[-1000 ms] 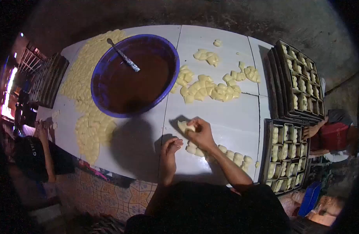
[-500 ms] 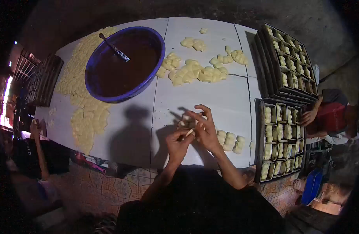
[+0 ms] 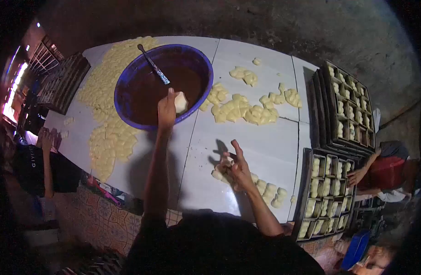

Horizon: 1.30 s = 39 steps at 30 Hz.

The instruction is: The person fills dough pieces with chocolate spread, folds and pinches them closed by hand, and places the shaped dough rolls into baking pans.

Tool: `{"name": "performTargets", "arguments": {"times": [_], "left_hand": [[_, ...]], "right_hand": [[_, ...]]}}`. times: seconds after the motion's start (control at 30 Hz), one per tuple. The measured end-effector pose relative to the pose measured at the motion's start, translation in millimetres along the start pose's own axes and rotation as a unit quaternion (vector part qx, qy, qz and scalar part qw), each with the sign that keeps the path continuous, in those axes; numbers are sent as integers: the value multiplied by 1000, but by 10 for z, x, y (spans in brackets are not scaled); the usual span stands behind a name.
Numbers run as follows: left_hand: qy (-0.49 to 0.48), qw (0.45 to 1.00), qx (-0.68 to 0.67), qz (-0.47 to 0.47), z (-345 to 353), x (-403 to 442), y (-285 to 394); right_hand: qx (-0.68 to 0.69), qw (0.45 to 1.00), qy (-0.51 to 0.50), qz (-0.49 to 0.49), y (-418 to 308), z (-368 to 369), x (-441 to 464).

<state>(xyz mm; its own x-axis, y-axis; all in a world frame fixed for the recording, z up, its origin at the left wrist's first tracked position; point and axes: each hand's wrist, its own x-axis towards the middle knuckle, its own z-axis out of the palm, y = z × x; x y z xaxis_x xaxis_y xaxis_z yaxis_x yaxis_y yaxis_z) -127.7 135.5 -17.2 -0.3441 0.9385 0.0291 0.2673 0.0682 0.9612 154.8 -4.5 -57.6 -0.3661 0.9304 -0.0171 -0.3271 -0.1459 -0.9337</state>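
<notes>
My left hand (image 3: 166, 111) is over the near right part of a blue basin (image 3: 209, 73) of dark brown filling (image 3: 141, 94). Its fingers are closed on a pale, flattened piece of dough (image 3: 181, 102). Above the white tabletop, my right hand (image 3: 240, 170) has its index finger stretched out. A small pale dough piece (image 3: 229, 161) shows at its other fingers, partly hidden. Just below that hand, a shaped dough piece (image 3: 217, 174) lies at the left end of a row of shaped dough pieces (image 3: 270, 191). A spoon with a patterned handle (image 3: 154, 65) leans in the basin.
Many flat dough pieces (image 3: 110, 142) spread around the basin's left side, with more dough clusters (image 3: 238, 109) at mid-table. Stacked pans (image 3: 331, 114) and a dough-filled pan (image 3: 306, 188) stand right, by another person's hand (image 3: 357, 176). Another person's hands (image 3: 46, 138) are left.
My left hand has left my right hand and reached forward-left over the basin, with a pale dough piece. My right hand stays low over the row. The whole view has shifted slightly.
</notes>
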Motion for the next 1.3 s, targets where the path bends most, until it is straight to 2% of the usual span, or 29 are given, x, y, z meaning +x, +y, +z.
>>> {"name": "performTargets", "arguments": {"times": [0.03, 0.1, 0.13, 0.2, 0.23, 0.27, 0.33, 0.37, 0.4, 0.43, 0.47, 0.5, 0.57, 0.6, 0.63, 0.67, 0.7, 0.73, 0.8, 0.83, 0.9, 0.97, 1.03, 1.1, 1.2, 1.27, 1.3], "left_hand": [[50, 982, 177, 34, -53, 330, -205], [-128, 965, 217, -71, -148, 557, -332], [-219, 939, 235, -125, -151, 634, -390], [-197, 948, 151, -201, -108, 599, -269], [-190, 944, 110, -246, -91, 499, -195], [-125, 961, 191, -154, -56, 371, -62], [-138, 975, 146, -99, 24, -39, 314], [-140, 980, 124, -69, 77, -251, 387], [-198, 967, -55, -149, 222, -434, 102], [-236, 937, -179, -185, 341, -746, 107], [-268, 888, -292, -232, 460, -1059, 112], [-290, 858, -351, -238, 536, -1398, 423], [-161, 888, -349, -251, 666, -1721, 394], [-140, 923, -278, -227, 689, -1857, 334], [-76, 906, -324, -260, 754, -1975, 335], [-98, 919, -292, -245, 757, -2085, 306], [-120, 931, -258, -230, 756, -2179, 295], [-127, 960, -188, -164, 740, -2250, 298], [-141, 989, -44, -22, 694, -2352, 357], [-158, 984, -75, -32, 702, -2397, 349], [-192, 971, -133, -54, 730, -2501, 284], [-220, 957, -176, -75, 745, -2571, 276], [-238, 944, -207, -96, 768, -2649, 285], [-213, 939, -211, -168, 817, -2721, 271], [-179, 928, -209, -250, 949, -2875, 335], [-219, 960, -120, -126, 1027, -2979, 206], [-240, 966, -78, -60, 1087, -3020, 122]], "right_hand": [[17, 1000, 8, 6, 87, -20, 4], [39, 999, 17, 19, 266, -76, -14], [41, 999, 15, 22, 335, -101, -24], [31, 999, -8, -34, 398, -121, 30], [56, 998, 4, -16, 423, -95, 26], [79, 997, 19, 5, 442, -84, 10], [71, 995, 61, 45, 258, 5, 28], [138, 986, 73, 66, 141, 72, 80], [206, 971, 85, 87, 56, 142, 132], [273, 951, 97, 107, 26, 182, 147], [367, 918, 57, 137, 145, 86, 135], [351, 923, 54, 151, 156, 60, 120], [249, 942, 125, 186, -12, 68, 31], [265, 939, 174, 135, 37, 112, 6], [247, 945, 189, 101, 34, 127, -69], [53, 982, 176, 40, 14, 153, -151], [-142, 977, 157, -20, -68, 222, -236], [-276, 951, 130, -48, -89, 228, -340], [-332, 934, 78, -108, -95, 136, -483], [-359, 921, 51, -140, -134, 96, -510], [-285, 937, 123, -158, -234, 76, -547], [-78, 974, 180, -113, -265, 83, -630], [-224, 957, 111, -149, -308, 3, -736], [-364, 911, 72, -180, -397, 72, -880], [-264, 953, 142, -36, -182, -27, -1106], [-220, 954, 194, 61, -89, -119, -1284], [-260, 946, 193, 18, -114, -175, -1346]]}}
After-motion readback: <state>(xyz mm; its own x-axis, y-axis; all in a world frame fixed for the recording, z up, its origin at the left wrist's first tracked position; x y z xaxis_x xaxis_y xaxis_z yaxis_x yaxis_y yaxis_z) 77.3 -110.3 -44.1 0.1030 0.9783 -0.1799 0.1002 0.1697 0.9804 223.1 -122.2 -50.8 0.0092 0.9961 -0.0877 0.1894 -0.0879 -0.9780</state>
